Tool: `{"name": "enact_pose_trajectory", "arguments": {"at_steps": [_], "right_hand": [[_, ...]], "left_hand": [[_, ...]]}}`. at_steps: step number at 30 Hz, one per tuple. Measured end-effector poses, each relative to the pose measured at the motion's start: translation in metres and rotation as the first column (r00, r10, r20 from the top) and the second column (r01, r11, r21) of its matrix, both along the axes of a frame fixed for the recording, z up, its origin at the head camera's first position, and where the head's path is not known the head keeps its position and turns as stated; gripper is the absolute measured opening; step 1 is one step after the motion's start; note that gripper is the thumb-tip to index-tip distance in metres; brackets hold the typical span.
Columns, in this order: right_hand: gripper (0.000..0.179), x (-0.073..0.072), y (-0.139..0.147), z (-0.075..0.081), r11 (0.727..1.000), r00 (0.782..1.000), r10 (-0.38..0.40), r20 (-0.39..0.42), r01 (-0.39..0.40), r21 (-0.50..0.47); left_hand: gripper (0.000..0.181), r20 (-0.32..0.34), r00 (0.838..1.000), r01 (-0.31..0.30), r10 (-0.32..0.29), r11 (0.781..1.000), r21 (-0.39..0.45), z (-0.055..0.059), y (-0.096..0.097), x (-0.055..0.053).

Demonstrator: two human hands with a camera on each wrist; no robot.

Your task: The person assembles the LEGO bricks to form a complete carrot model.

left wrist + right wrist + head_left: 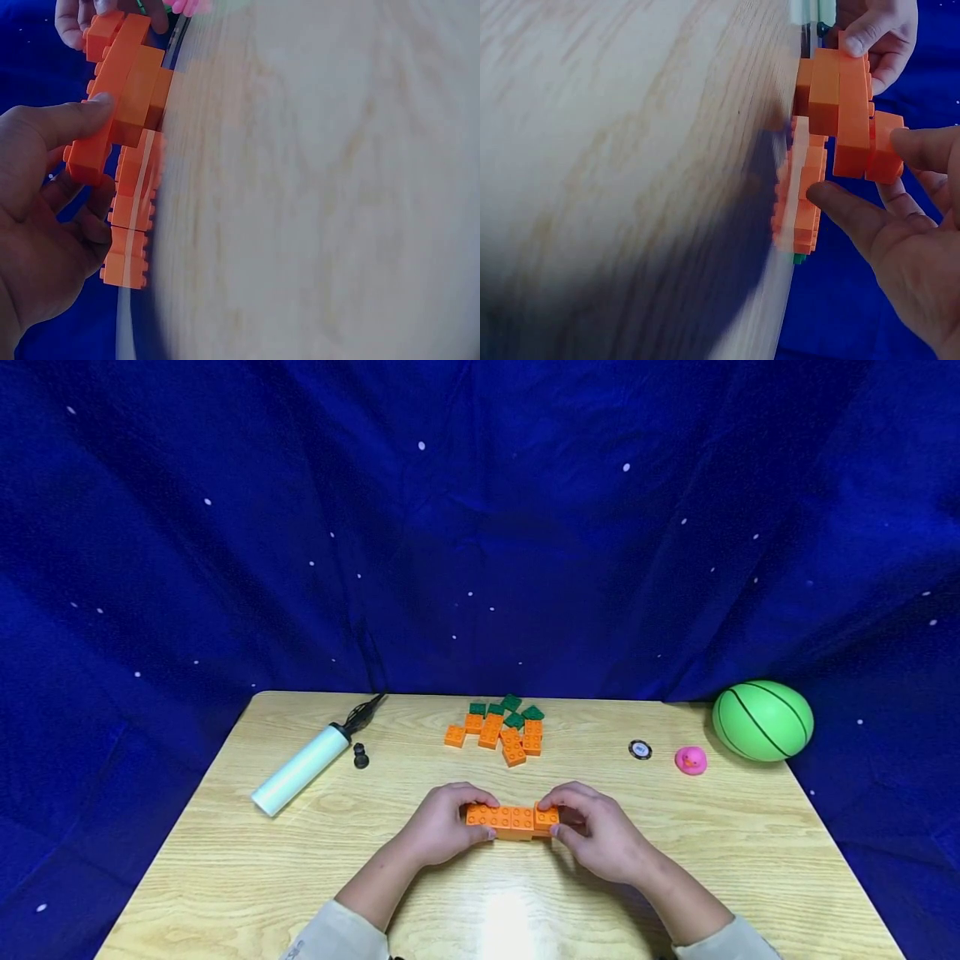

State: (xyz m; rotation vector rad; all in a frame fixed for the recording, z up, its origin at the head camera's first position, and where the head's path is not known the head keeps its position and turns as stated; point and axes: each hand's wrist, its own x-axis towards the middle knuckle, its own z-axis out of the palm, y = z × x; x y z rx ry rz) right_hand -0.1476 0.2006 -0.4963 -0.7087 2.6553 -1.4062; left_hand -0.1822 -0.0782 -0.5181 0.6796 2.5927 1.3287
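Both hands are at a stepped block of stacked orange building bricks [498, 817] over the table's middle. My left hand [448, 823] grips its left end, thumb on the near side and fingers behind. In the left wrist view the thumb presses the long upper layer [120, 82], and narrower layers step down beneath it. On the right end sits a small square orange brick [547, 817]. My right hand [603, 835] pinches this small brick between thumb and fingers. From the right wrist view, the small brick [886, 148] lies against the studded side of the long layer.
Behind the block lie several loose orange bricks [491, 732] and green bricks [512, 702]. A hand pump [302, 770] and a black chess pawn [361, 757] are at left. A poker chip [641, 749], a pink rubber duck [691, 761] and a green ball [762, 721] are at right.
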Motion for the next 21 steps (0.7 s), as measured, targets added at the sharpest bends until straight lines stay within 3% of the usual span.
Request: {"name": "enact_pose_trajectory", "arguments": {"at_steps": [10,21], "right_hand": [[0.031,0.0008,0.0002,-0.0048,1.000,1.000,-0.006,-0.027,0.006,-0.012],[0.030,0.0017,-0.0007,-0.0046,1.000,1.000,-0.012,0.013,0.013,-0.028]], "left_hand": [[0.031,-0.017,1.000,-0.006,0.006,1.000,-0.002,0.0002,0.0000,0.0012],[0.031,-0.016,1.000,-0.004,0.004,1.000,-0.006,-0.0007,-0.0001,0.0004]]}}
